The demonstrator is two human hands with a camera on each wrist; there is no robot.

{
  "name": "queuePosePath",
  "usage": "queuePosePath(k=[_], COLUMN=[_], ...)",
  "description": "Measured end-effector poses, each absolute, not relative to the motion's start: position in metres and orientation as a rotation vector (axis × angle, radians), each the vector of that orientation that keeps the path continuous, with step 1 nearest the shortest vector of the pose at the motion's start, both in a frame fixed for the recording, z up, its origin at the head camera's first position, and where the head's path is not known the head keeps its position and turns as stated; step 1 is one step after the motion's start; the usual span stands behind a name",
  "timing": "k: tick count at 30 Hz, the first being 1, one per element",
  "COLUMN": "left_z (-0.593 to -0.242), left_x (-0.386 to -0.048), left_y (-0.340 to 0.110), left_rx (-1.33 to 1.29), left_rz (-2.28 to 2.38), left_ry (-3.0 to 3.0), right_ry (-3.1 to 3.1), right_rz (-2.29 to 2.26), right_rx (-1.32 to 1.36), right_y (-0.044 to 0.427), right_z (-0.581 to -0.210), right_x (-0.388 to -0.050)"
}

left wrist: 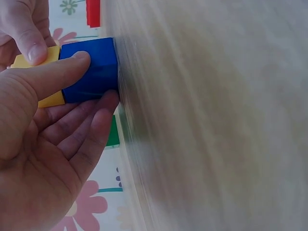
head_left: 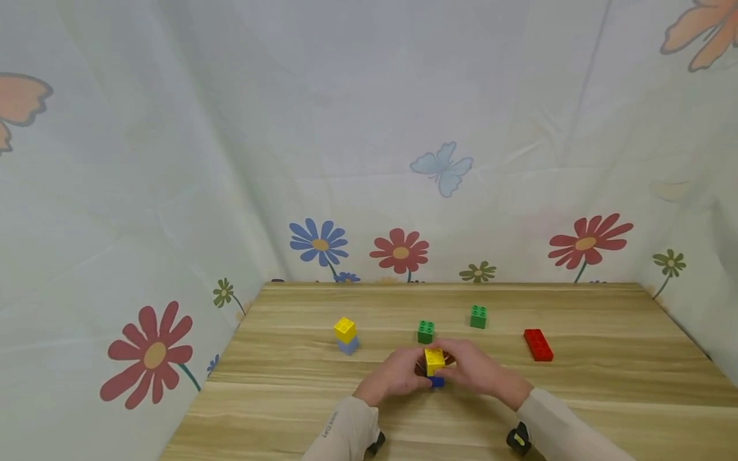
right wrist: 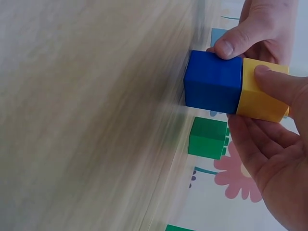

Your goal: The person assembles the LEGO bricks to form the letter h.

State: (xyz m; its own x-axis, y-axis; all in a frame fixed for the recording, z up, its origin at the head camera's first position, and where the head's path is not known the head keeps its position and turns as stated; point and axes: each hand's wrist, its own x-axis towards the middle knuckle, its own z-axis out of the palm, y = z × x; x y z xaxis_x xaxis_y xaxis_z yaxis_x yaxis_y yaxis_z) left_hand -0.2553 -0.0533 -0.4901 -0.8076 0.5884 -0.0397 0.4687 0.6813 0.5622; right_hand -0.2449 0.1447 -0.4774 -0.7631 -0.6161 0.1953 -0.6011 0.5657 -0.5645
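Note:
A yellow toy brick (head_left: pixel 435 362) sits on top of a dark blue brick (right wrist: pixel 211 82), which rests on the table. My left hand (head_left: pixel 401 371) pinches the blue brick, its thumb pressed to the near side in the left wrist view. The right hand (head_left: pixel 469 367) grips the yellow brick between thumb and fingers. In both wrist views the two bricks meet with only a thin seam between them. Just behind the hands stands a green brick (head_left: pixel 425 331).
Farther back is a second green brick (head_left: pixel 478 316). A long red brick (head_left: pixel 539 345) lies to the right. On the left, another yellow brick (head_left: pixel 344 329) is stacked on a light blue brick (head_left: pixel 348 346). A flower-patterned cloth (head_left: pixel 357 128) hangs behind the wooden table (head_left: pixel 277 397).

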Motion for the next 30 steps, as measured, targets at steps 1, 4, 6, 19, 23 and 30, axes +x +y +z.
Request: queuePosePath(k=[1,4,6,19,23,30], left_z=[-0.4898,-0.4890,-0.4882,-0.4888,-0.4885,-0.4894], left_x=[-0.2553,-0.2554,-0.2556,-0.2581,-0.2586,-0.2587], left_y=[-0.0533,-0.0533,-0.0533,-0.0525,-0.0522,-0.0519], left_rx=[0.848,0.834,0.833,0.843,0.848,0.849], left_rz=[0.803,0.800,0.798,0.822,0.814,0.810], left_ry=[2.677,2.676,2.678,2.656,2.661,2.665], right_ry=[2.760,2.767,2.768,2.760,2.757,2.790], right_rz=[-0.977,-0.962,-0.957,-0.941,-0.947,-0.907], right_rx=[-1.078,-1.095,-1.107,-1.101,-1.120,-1.148], right_y=[0.1444,0.1439,0.1438,0.1472,0.1473,0.1475], right_z=[-0.4774,-0.4776,-0.4778,-0.4800,-0.4786,-0.4801], right_x=[-0.2449,-0.2447,-0.2448,-0.2459,-0.2453,-0.2449])
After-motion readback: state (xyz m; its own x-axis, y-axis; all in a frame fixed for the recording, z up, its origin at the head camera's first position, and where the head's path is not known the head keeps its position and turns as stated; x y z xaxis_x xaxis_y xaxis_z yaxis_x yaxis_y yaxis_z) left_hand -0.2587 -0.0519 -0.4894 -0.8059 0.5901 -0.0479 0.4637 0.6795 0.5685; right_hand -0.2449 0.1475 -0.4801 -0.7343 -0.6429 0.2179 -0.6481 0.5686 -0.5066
